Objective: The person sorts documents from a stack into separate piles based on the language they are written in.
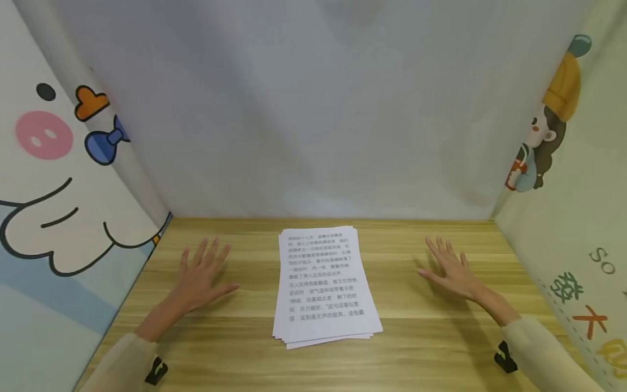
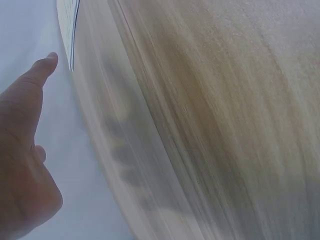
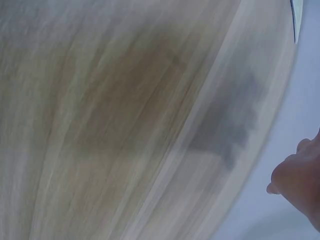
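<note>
A stack of printed paper sheets (image 1: 320, 283) lies in the middle of the wooden table (image 1: 225, 359), its edges slightly uneven at the bottom. To the left of the stack, my left hand (image 1: 198, 280) is spread palm down, holding nothing. My right hand (image 1: 453, 275) is likewise spread with fingers apart, on the stack's right side. Both hands are apart from the paper and cast shadows on the wood. In the left wrist view the thumb (image 2: 45, 70) points toward a corner of the sheets; in the right wrist view part of the right hand (image 3: 300, 175) shows at the edge.
A pale grey wall (image 1: 323, 109) stands behind the table's far edge. Side panels carry cartoon prints, a white figure (image 1: 44, 190) at left and a child in a yellow hat (image 1: 563, 87) at right. Each wrist bears a small black device (image 1: 157, 371).
</note>
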{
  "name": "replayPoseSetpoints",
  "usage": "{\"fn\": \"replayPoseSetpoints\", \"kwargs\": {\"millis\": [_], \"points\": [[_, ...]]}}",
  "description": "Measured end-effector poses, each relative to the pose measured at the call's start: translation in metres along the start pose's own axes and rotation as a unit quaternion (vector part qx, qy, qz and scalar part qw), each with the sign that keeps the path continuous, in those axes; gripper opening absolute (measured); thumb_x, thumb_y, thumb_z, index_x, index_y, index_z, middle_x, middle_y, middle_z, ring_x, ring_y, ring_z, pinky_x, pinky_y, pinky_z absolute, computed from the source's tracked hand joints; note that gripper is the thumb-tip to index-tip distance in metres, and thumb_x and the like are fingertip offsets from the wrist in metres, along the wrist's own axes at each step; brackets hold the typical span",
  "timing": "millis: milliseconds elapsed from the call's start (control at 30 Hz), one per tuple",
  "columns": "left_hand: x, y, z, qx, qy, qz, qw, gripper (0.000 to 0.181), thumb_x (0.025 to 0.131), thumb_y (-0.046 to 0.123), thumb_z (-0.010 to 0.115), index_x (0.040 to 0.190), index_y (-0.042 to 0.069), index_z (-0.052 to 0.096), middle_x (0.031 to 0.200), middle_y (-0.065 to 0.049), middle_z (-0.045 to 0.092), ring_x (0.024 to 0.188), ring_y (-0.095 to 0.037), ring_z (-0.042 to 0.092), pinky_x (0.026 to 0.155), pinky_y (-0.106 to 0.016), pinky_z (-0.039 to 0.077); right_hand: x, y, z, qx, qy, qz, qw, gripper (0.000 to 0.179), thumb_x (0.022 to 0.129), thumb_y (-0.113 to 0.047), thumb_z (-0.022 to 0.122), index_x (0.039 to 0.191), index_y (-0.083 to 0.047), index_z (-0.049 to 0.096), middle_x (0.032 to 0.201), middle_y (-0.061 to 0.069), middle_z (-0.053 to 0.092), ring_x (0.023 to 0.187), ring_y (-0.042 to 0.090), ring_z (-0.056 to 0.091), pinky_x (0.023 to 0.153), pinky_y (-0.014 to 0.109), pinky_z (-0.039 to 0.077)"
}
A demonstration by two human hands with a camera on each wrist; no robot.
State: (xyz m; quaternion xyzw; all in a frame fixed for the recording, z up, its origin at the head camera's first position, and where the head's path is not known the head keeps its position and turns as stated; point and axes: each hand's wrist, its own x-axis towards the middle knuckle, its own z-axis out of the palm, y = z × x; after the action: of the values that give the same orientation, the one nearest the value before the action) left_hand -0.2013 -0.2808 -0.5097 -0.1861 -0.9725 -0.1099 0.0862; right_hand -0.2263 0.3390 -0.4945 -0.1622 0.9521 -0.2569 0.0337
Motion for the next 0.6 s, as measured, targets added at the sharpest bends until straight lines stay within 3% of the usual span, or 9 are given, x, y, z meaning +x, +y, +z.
{"fn": "replayPoseSetpoints", "kwargs": {"millis": [133,267,333,500,600], "points": [[0.004,0.004,0.001,-0.004,0.011,0.028,0.9995,0.097,0.089,0.066,0.064,0.162,0.014,0.028,0.166,-0.026,0.025,0.155,-0.046,0.017,0.119,-0.075,0.008,-0.001,-0.005,-0.002,0.036,-0.004,0.001,0.9993,0.093,0.099,-0.043,0.06,0.165,-0.014,0.001,0.166,0.034,-0.002,0.152,0.059,-0.003,0.112,0.083,-0.005],[0.006,0.01,0.001,-0.016,0.009,0.035,0.9992,0.095,0.089,0.058,0.069,0.161,0.01,0.03,0.166,-0.025,0.025,0.155,-0.044,0.018,0.119,-0.074,0.009,-0.001,-0.006,-0.002,0.066,-0.008,-0.007,0.9978,0.094,0.1,-0.039,0.059,0.165,-0.011,-0.003,0.167,0.033,-0.002,0.152,0.059,-0.004,0.112,0.083,-0.004],[0.007,0.012,0.001,-0.018,0.022,0.043,0.9987,0.094,0.088,0.057,0.07,0.159,0.006,0.034,0.164,-0.026,0.029,0.153,-0.046,0.022,0.117,-0.075,0.013,0.0,-0.006,-0.002,0.082,-0.015,-0.013,0.9964,0.093,0.101,-0.037,0.059,0.165,-0.01,-0.003,0.167,0.032,-0.002,0.152,0.059,-0.003,0.112,0.083,-0.003],[0.011,0.014,0.002,-0.032,0.067,0.071,0.9947,0.088,0.087,0.051,0.074,0.153,0.002,0.041,0.156,-0.028,0.042,0.143,-0.05,0.038,0.109,-0.075,0.028,0.0,-0.012,-0.005,0.118,-0.049,-0.011,0.9917,0.087,0.103,-0.034,0.057,0.165,-0.015,-0.001,0.169,0.029,-0.001,0.151,0.06,0.0,0.11,0.085,0.009],[0.014,0.016,0.003,-0.054,0.068,0.075,0.9934,0.086,0.088,0.046,0.075,0.153,0.001,0.041,0.154,-0.027,0.046,0.14,-0.05,0.042,0.108,-0.074,0.031,-0.003,-0.017,-0.008,0.134,-0.069,-0.001,0.9886,0.084,0.104,-0.035,0.054,0.166,-0.018,0.0,0.17,0.027,0.002,0.15,0.062,0.006,0.107,0.086,0.016]]}}
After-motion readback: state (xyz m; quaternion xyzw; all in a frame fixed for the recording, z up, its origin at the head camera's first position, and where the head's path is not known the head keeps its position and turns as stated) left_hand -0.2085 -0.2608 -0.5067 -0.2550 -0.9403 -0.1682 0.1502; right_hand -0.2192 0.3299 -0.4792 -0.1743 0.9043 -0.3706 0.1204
